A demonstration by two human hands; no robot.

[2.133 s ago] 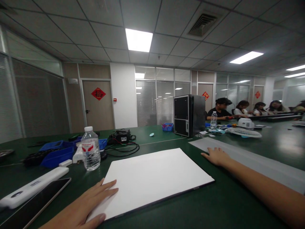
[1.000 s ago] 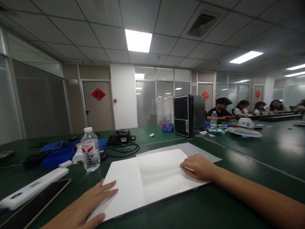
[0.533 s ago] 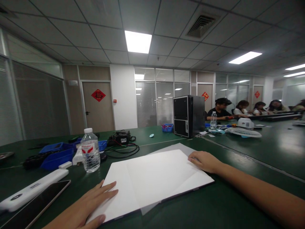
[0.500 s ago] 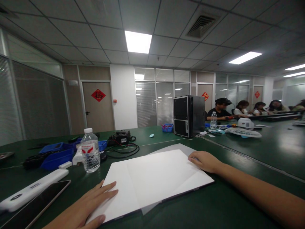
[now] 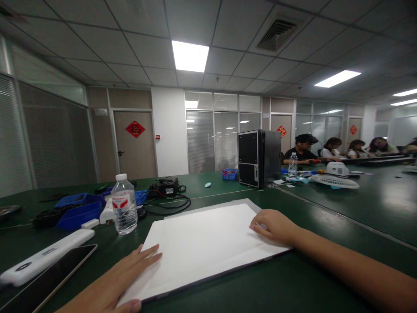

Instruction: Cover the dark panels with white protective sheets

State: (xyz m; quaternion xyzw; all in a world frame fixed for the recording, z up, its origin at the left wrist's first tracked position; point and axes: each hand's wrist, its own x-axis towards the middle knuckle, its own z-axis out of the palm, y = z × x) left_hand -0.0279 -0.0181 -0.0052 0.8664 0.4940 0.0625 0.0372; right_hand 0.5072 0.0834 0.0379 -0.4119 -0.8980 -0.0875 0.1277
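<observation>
A large white sheet of paper [image 5: 202, 243] lies on the green table before me, with a thin dark edge showing under its near side. A greyish sheet [image 5: 211, 208] peeks out from beneath along the far side. Over the paper's left edge rests my left hand [image 5: 130, 274], open, fingers stretched out flat and thumb at the near corner. On the right part of the paper sits my right hand [image 5: 273, 227], its fingers curled and closed. Something small and pale shows between thumb and fingers, but I cannot make out what it is.
Left of the paper stand a water bottle [image 5: 124, 206], a phone [image 5: 52, 278], a white elongated device [image 5: 48, 256] and blue bins [image 5: 80, 215]. Behind are a black adapter with cables [image 5: 167, 188] and a computer tower [image 5: 259, 158]. A white fan [image 5: 335, 180] lies right; several people sit beyond.
My right hand has shifted a little left, further onto the paper, its fingers more curled. The greyish sheet no longer sticks out at the near side and lines up along the far edge.
</observation>
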